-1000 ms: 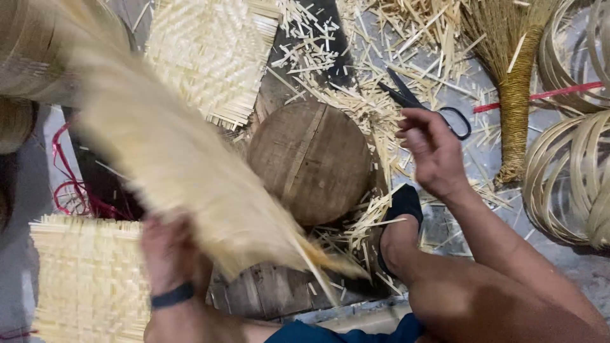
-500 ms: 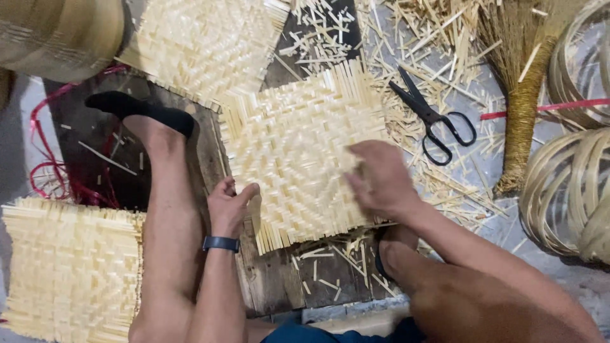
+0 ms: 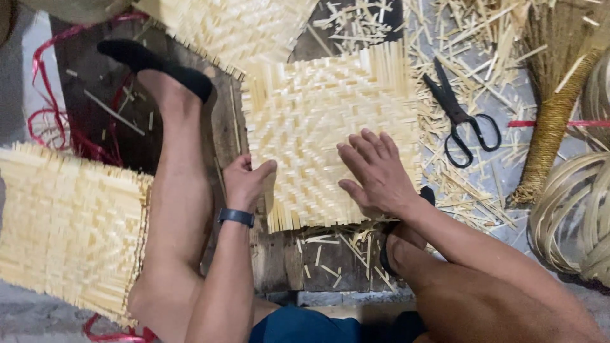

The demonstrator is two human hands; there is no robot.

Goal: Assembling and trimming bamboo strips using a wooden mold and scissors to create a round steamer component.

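A square woven bamboo mat [image 3: 318,121] lies flat in front of me, over the round wooden block that is hidden beneath it. My right hand [image 3: 375,173] presses flat on the mat's near right part, fingers spread. At the mat's near left edge my left hand [image 3: 244,183], with a dark wristband, grips the fringe with its thumb on top. My left leg in a black sock [image 3: 171,76] stretches out to the left of the mat.
Black scissors [image 3: 459,114] lie right of the mat among bamboo offcuts. A second woven mat [image 3: 67,225] sits at the left, a third [image 3: 229,25] at the top. A straw broom [image 3: 553,114] and coiled bamboo hoops [image 3: 572,216] are at the right. Red string [image 3: 54,121] lies left.
A second ago I was swinging the mat over the wooden block with my right hand near the scissors. Now the mat lies flat on it and both hands rest on it.
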